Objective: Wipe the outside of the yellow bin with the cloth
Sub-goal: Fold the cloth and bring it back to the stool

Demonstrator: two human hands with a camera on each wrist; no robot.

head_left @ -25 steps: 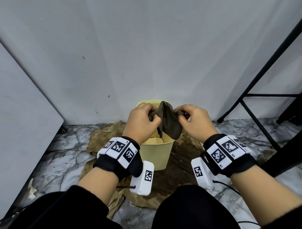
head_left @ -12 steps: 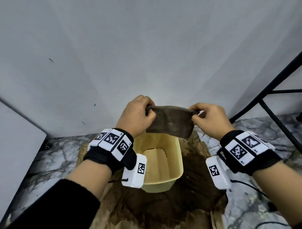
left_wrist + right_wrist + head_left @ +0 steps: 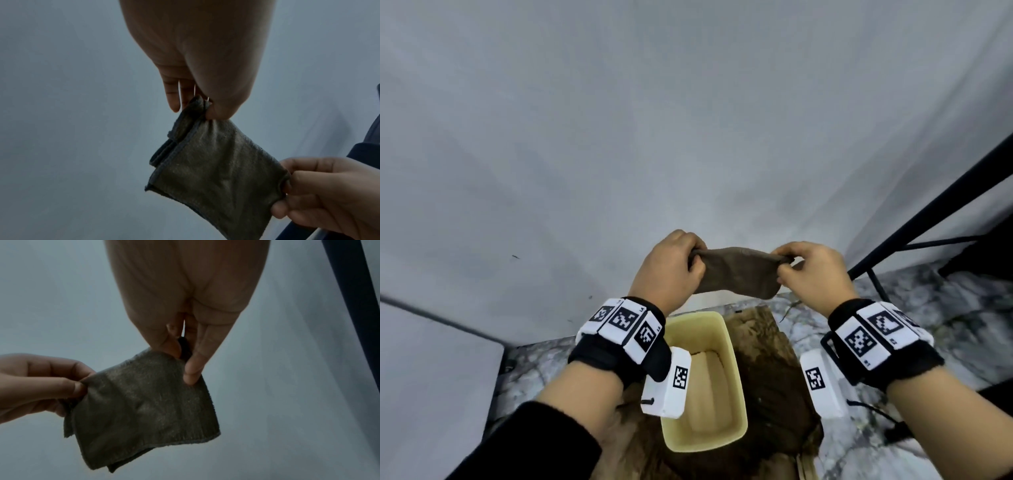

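Observation:
A folded grey-brown cloth (image 3: 739, 272) hangs stretched between my two hands, in the air above and beyond the bin. My left hand (image 3: 688, 255) pinches its left top corner; in the left wrist view the cloth (image 3: 213, 170) hangs from that hand (image 3: 202, 108). My right hand (image 3: 786, 262) pinches the right top corner, and in the right wrist view the cloth (image 3: 144, 410) hangs below my right hand (image 3: 185, 358). The yellow bin (image 3: 732, 363) stands upright on the floor below my wrists, open side up, its left rim partly hidden by the left wrist device.
The bin stands on a brown, damp-looking sheet (image 3: 767, 380) spread over a marbled floor (image 3: 914, 318). A grey wall (image 3: 688, 137) rises close behind. A black metal frame (image 3: 935, 222) leans at the right. A grey panel (image 3: 431, 377) stands at the left.
Both hands have lifted the cloth up and away from the bin's mouth and pulled it flat between them. The view has tilted, so the bin now lies lower, below the wrists.

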